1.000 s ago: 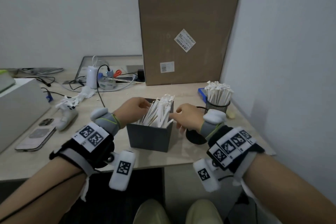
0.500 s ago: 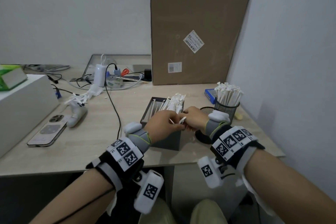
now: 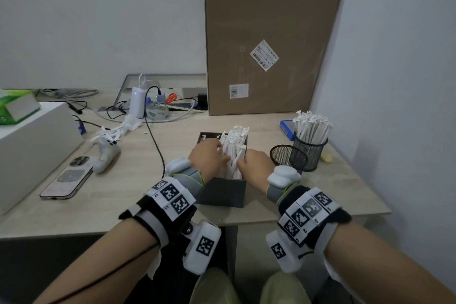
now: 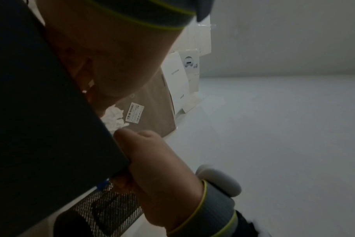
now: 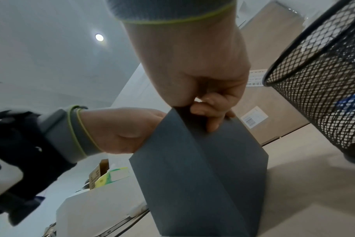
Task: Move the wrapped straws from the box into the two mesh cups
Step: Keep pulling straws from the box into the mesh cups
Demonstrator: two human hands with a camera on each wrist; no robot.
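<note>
A dark grey box stands near the table's front edge, and white wrapped straws lean inside it. My left hand reaches into the box from the left, fingers and thumb closed round a bunch of those straws. My right hand is at the box's right near corner. Its fingers curl over the rim onto the outer wall, and the thumb lies inside against the straws. To the right is an empty black mesh cup. Behind it, a second mesh cup is packed with straws.
A tall cardboard box stands against the back wall, with a wall close on the right. A black cable, a white controller and a phone lie to the left, beside a white case. A blue item lies behind the cups.
Half a second ago both hands met at the box's near edge. They have since parted: the left has gone in among the straws and the right has shifted to the right rim.
</note>
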